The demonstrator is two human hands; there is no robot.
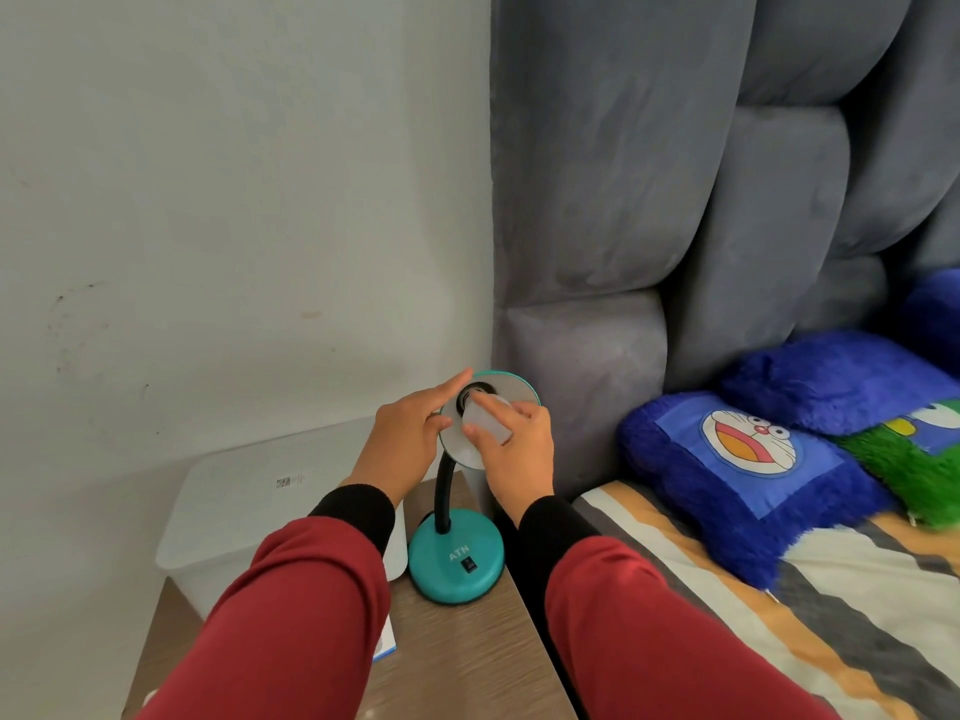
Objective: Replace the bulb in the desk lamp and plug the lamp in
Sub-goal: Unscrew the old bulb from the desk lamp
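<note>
A person's two hands, in red sleeves with black cuffs, work at a small desk lamp on a wooden bedside table (467, 662).

Left of the hands, a translucent plastic box (249, 511) sits on the table against the wall.

The left hand (405, 439) is spread, its fingers steadying the left rim of the lamp shade (462, 449), which is tilted up to face the person. The hand grips nothing; it only braces the shade.

Between the hands, the white bulb (485, 420) points its base into the dark socket at the centre of the shade. Whether it is threaded in or only resting there cannot be told.

The right hand (519, 449) is closed around the bulb, thumb and fingers wrapping its wide end.

Below the hands, a black flexible neck (443, 491) runs down to a round teal base (457, 558).

Right of the hands are a grey padded headboard (675, 200) and blue plush pillows (753, 459).

The bulb is probably light, smooth and breakable, so a gentle hold round its widest part suits it. The neck likely bends under twisting, so bracing the shade seems sensible.
</note>
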